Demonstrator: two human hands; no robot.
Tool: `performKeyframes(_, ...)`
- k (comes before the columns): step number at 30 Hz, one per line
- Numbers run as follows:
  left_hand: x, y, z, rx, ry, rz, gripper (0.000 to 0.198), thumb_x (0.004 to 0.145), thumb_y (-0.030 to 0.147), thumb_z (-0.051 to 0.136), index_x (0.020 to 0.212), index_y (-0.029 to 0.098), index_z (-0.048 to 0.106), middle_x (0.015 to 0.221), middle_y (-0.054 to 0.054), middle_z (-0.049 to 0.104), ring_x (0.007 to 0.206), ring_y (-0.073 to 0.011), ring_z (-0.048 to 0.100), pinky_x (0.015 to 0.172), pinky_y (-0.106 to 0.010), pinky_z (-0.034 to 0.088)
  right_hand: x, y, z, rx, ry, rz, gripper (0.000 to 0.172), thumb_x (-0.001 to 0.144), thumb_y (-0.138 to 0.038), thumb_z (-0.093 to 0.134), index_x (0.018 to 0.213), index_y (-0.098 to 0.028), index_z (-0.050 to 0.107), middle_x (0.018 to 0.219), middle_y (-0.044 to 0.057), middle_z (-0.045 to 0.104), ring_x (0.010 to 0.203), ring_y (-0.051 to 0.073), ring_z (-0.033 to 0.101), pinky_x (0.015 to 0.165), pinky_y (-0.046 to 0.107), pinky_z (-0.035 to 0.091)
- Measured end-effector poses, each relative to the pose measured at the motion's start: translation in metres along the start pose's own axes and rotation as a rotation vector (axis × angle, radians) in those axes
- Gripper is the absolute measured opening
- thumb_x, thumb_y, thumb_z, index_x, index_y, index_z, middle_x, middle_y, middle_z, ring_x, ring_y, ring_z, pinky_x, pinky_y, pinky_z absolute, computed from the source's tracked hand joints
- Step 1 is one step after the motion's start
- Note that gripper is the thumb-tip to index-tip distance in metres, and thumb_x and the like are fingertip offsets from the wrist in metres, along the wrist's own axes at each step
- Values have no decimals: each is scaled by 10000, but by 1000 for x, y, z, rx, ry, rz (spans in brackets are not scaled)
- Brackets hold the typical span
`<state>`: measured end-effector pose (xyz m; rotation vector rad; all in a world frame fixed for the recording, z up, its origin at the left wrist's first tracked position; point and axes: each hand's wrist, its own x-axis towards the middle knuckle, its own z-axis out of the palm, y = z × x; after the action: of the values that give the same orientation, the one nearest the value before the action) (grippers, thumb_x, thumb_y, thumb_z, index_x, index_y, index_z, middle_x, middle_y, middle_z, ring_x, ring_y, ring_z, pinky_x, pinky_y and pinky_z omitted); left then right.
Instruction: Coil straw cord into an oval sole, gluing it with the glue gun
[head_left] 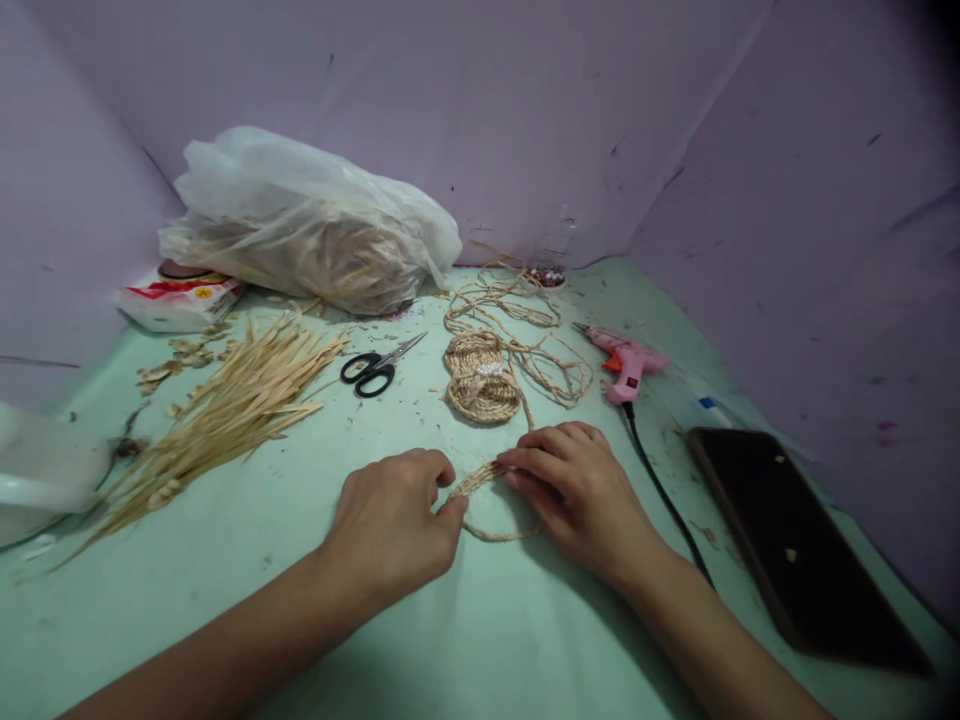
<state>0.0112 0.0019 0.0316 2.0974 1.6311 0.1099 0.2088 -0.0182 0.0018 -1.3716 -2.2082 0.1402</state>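
Observation:
Between my hands a short band of braided straw cord (480, 478) lies low over the table, its strands side by side. My left hand (401, 510) pinches the band's left end between thumb and fingers. At the right end, my right hand (574, 490) closes its fingertips on the same cord. A loose loop of the cord hangs below, running toward the right palm. Just beyond sits a coiled straw sole-shaped piece (482, 390) with small white beads on it, and a length of cord passes from beside it toward my right hand.
Scissors (373, 375) lie left of the coiled piece, near a bundle of dry straw (225, 410). A pink glue gun (626, 362) with a black cable and a phone (795, 550) are at the right. A plastic bag (315, 220), tangled cord (551, 370) and a bead dish (545, 278) stand behind.

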Motion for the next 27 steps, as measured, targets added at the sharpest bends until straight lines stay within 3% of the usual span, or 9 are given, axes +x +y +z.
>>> performKeyframes(6,0,1,0,-30,16,21,167,769,332,526,836,233,642,779,-1,661,672,-169,567,613,-284,346,3,-4,5,-5,-39,37,152,883,-198,550,922,-208,697,842,52,656,788,189,561,763,373,371)
performKeyframes(12,10,-12,-12,-240,-109,3,190,766,290,490,745,210,660,652,14,632,610,-140,523,560,-255,344,4,-5,6,22,-51,79,131,871,-197,568,899,-204,696,857,57,639,809,197,543,764,371,371)
performKeyframes(15,12,-14,-13,-215,-179,4,178,729,315,538,753,217,684,635,15,628,587,-141,504,539,-256,329,4,-5,7,22,-60,88,118,861,-193,585,889,-203,699,839,48,646,798,195,542,769,376,364)
performKeyframes(19,9,-12,-9,-156,-151,-16,184,715,344,573,778,232,706,732,1,665,649,-159,527,579,-268,340,5,-6,7,13,-68,97,115,857,-199,595,889,-198,705,820,46,652,785,194,545,767,380,364)
performKeyframes(27,13,-23,-10,-218,-221,92,238,760,239,482,864,195,692,675,5,623,618,-140,493,582,-258,354,4,-11,6,36,-37,77,158,852,-147,544,887,-183,694,839,63,654,802,204,545,801,405,366)
